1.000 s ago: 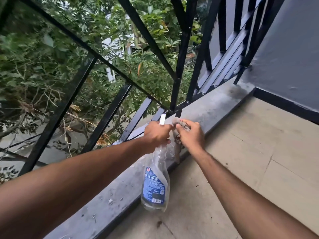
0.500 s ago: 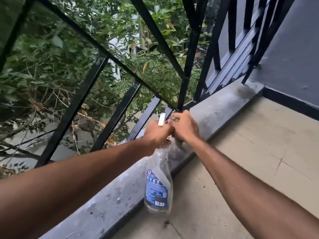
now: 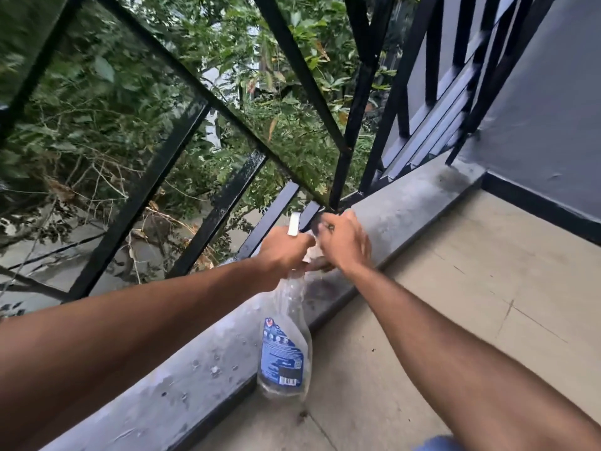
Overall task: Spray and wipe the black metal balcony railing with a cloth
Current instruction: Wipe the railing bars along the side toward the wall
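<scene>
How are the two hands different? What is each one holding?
The left hand grips a clear spray bottle by its neck; the right hand holds a cloth. The right hand is at the foot of the railing, blurred; the left hand sits beside it, sharp. Both are over the ledge.

left arm: bare forearm, enters at left edge, runs up and right to frame centre
left hand (image 3: 286,252): back toward camera, fingers curled round neck of spray bottle (image 3: 283,353), which hangs below the fist
right arm: bare forearm, enters at lower right corner, runs up and left to centre
right hand (image 3: 344,244): motion-blurred, knuckles up, fingers curled down over cloth (image 3: 313,253)
hands: side by side at frame centre, right one slightly higher; touching or just apart, can't tell
</scene>
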Available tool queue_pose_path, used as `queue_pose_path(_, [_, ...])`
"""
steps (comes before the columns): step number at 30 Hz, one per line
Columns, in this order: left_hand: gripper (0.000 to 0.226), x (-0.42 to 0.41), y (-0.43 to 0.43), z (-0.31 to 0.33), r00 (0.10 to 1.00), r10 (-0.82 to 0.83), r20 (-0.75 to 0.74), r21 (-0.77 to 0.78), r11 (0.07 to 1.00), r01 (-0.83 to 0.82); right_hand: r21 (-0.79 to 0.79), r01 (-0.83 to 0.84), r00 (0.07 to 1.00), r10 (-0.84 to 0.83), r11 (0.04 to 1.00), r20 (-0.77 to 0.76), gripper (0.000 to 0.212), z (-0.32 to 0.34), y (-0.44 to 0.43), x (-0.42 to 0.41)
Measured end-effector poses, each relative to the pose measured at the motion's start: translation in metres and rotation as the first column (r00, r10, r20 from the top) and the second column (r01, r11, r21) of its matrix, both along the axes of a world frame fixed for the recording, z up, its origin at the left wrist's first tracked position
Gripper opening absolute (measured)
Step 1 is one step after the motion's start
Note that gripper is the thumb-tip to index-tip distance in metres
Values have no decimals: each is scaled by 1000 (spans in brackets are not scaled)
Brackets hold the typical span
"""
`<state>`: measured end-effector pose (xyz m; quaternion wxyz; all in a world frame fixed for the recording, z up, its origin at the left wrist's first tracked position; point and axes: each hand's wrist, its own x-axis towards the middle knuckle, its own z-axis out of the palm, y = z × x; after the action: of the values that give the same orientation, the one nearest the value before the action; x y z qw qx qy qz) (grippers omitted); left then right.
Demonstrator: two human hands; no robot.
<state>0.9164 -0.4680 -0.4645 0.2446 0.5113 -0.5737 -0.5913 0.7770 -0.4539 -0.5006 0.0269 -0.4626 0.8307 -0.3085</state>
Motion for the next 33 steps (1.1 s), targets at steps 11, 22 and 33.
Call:
queue_pose_path(11, [3, -9, 4, 7, 1000, -25, 5, -50, 998, 25, 0, 77, 996, -77, 997, -34, 20, 4, 6, 0])
queue_pose_path(22, [13, -7, 6, 10, 998, -65, 19, -76, 995, 67, -17, 82, 996, -82, 996, -24, 15, -6, 1, 0])
queue_pose_path(33, [15, -9, 9, 12, 994, -107, 15, -84, 991, 108, 62, -1, 980, 14, 998, -199, 22, -7, 11, 7])
